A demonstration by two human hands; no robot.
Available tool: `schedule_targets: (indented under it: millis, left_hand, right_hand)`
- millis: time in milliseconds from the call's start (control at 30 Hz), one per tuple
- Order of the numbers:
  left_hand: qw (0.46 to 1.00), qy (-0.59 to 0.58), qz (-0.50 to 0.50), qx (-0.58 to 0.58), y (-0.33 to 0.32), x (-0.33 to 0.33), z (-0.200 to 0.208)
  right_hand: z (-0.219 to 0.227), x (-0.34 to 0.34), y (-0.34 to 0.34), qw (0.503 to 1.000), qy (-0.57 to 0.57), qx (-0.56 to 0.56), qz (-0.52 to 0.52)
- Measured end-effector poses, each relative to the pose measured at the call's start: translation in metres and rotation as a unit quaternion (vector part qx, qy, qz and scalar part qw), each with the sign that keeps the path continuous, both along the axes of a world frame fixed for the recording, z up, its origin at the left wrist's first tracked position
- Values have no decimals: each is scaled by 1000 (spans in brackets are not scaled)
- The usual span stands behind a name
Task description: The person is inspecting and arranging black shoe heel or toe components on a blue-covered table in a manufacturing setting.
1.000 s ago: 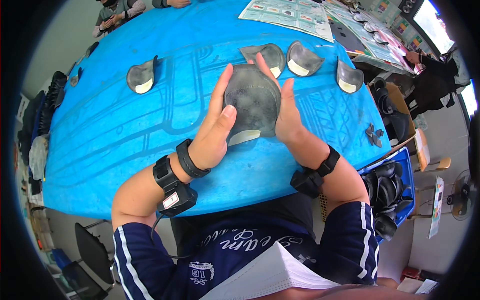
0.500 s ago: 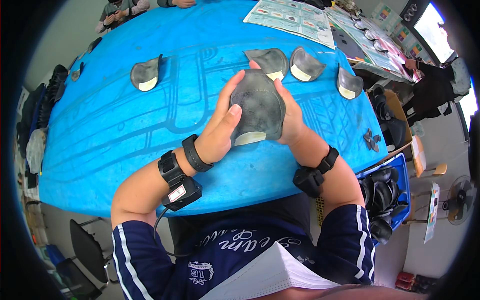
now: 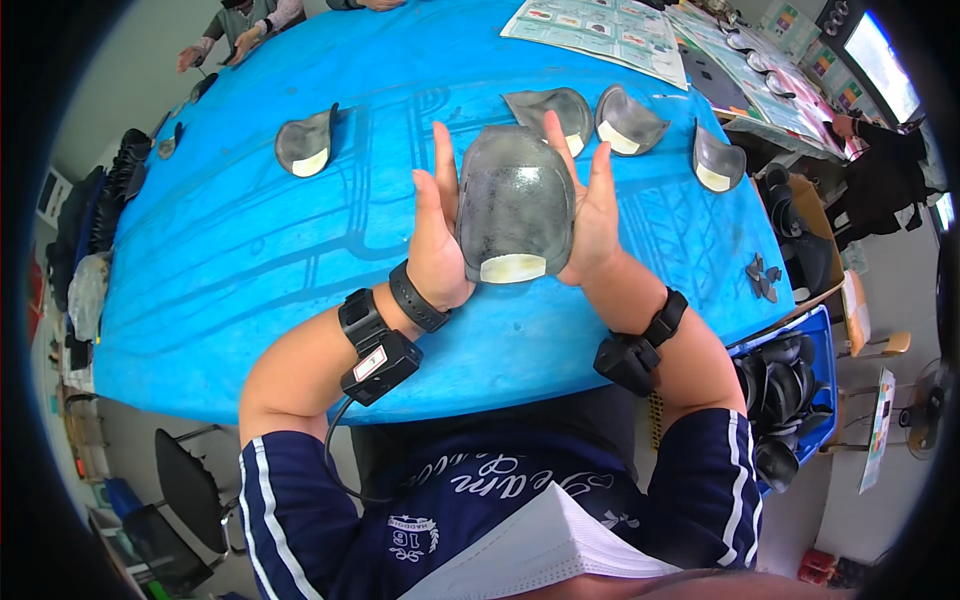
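Note:
A dark grey curved shell [image 3: 515, 195] with a pale yellow strip along its near edge is held up over the blue table, its rounded outer face toward me. On its left side, my left hand [image 3: 440, 240] presses the palm against the edge, thumb and fingers stretched up. My right hand [image 3: 592, 215] flanks the other side the same way, so the shell sits between both palms. Part of the fingers is hidden behind it. Similar shells lie beyond: one shell [image 3: 303, 145] to the left, a tilted shell [image 3: 560, 110], another shell [image 3: 628, 120] and a shell [image 3: 718, 160] at right.
The blue table cover [image 3: 240, 270] spreads around my arms. Small dark pieces [image 3: 763, 278] lie by its right edge. A blue crate [image 3: 825, 375] of dark shells and a cardboard box [image 3: 815, 220] stand to the right. Printed sheets [image 3: 600, 35] lie far off. People stand at far left and right.
My fingers have opened from wrapping the shell to stretched upright beside it. The shell has tipped so its face and yellow strip show more fully. The far-left person's hands have moved apart.

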State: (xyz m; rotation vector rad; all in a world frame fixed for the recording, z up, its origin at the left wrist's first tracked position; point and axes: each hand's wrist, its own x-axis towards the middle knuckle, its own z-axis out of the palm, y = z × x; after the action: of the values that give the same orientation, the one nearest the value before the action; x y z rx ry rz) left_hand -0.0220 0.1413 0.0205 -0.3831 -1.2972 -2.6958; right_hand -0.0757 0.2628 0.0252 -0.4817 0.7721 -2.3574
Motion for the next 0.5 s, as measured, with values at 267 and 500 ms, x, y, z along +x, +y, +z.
schedule_targets:
  millis: [267,500]
  left_hand:
    - [998,-58,2,21,-16,-15,2]
    - [958,-196,205,-35,-106,-75,0]
  right_hand:
    - [-5,-11,-3,996,56,32,-66]
    - [-3,-53,20,960,150,58,-230]
